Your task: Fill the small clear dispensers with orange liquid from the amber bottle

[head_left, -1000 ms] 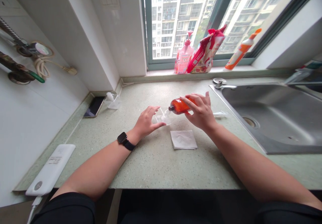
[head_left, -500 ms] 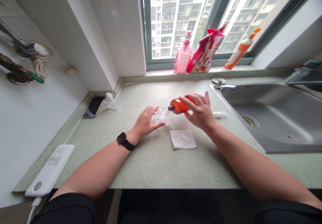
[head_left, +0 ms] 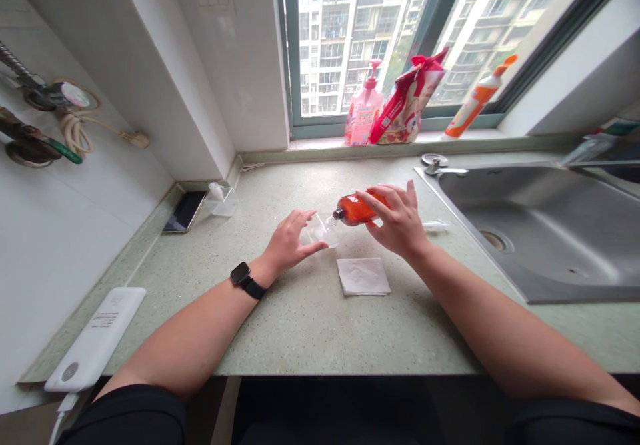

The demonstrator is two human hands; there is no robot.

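Note:
My right hand point(head_left: 397, 218) is wrapped round a translucent orange-red bottle point(head_left: 351, 210), tipped on its side with its dark, uncapped mouth pointing left. Clear liquid seems to run from the mouth into a small clear plastic container point(head_left: 324, 233). Thumb and fingers of my left hand point(head_left: 291, 242) grip that container from the left, at the counter. Its outline is hard to make out. A folded white paper napkin point(head_left: 363, 277) lies just in front of the two. Partly behind my right wrist rests a clear plastic piece, probably the bottle's pump point(head_left: 437, 226).
A steel sink point(head_left: 540, 232) with a tap lies at the right. At the left are a phone point(head_left: 185, 210), a clear container point(head_left: 221, 200) and a white power bank point(head_left: 97, 338). A pink pump bottle point(head_left: 363, 115), a red bag point(head_left: 410, 105) and an orange-white bottle point(head_left: 473, 108) line the windowsill.
Hands, bottle and container keep nearly the same places, with the bottle still tipped over the container. The whole view has shifted very slightly.

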